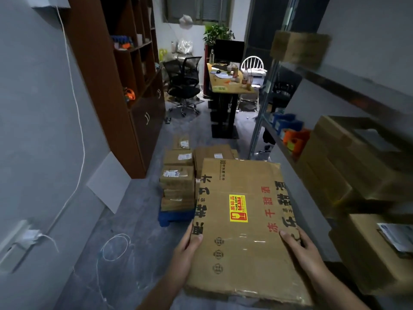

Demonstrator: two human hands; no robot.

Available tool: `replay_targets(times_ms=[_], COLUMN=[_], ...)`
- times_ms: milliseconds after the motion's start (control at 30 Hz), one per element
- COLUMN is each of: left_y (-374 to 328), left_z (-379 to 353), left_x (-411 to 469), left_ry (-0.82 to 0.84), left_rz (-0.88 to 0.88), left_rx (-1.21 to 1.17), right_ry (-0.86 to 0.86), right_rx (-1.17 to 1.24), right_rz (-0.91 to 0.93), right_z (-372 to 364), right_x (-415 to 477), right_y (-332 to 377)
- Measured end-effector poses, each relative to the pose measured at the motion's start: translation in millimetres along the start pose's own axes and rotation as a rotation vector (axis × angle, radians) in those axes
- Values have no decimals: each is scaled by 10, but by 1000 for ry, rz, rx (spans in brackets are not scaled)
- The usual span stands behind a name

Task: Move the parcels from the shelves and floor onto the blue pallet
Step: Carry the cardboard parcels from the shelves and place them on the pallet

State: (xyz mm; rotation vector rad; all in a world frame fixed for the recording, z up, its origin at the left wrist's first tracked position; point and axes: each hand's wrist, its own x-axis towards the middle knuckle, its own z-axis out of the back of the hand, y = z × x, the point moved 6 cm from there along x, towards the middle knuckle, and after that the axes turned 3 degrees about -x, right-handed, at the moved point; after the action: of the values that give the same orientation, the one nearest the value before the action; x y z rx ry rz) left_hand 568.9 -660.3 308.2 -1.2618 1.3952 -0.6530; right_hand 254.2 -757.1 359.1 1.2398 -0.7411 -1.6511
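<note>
So the big flat parcel (241, 220) is up in the air near the camera, carried level between both hands, with its printed top facing up and a yellow sticker (238, 208) in the middle. The left hand (190, 245) grips the left edge with the thumb lying on top; the right hand (299, 245) does the same on the right edge, and the fingers go under the cardboard, out of sight.

Just past its far edge sits the blue pallet (172, 217) on the floor, with smaller parcels (177, 182) stacked on it in a couple of piles.

On the right there's a metal shelf rack (263, 121) with more cardboard boxes (348, 157) on it, another labelled box (375, 249) lower down and a blurry one (299, 49) up top.

On the left a brown bookcase (125, 86) stands against the wall, a white board (109, 182) leans near it and a white cable (76, 104) hangs down.

At the far end there's a desk (223, 86) with clutter on it, a black office chair (184, 79), a white chair (252, 62), a monitor (229, 50) and a plant (218, 33).
</note>
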Motion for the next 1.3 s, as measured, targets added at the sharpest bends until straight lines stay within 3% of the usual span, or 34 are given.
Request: replay_targets(times_ms=[367,767,1000,1300], left_y=[-823,-1543,-1689,-1449], left_z=[217,14,44,478], left_x=[2042,4241,5292,7085], left_ry=[-64,-198,-212,-258], left_rz=[0,-17,-4,141], left_rx=[70,155,139,54], right_ry=[5,202,221,153], right_rx=[36,-11,-56,-198], right_rz=[41,102,107,36], right_z=[-600,-1059,-1390,-2096], right_x=[1780,4331,5453,7044], right_y=[1012,2099,2502,2578])
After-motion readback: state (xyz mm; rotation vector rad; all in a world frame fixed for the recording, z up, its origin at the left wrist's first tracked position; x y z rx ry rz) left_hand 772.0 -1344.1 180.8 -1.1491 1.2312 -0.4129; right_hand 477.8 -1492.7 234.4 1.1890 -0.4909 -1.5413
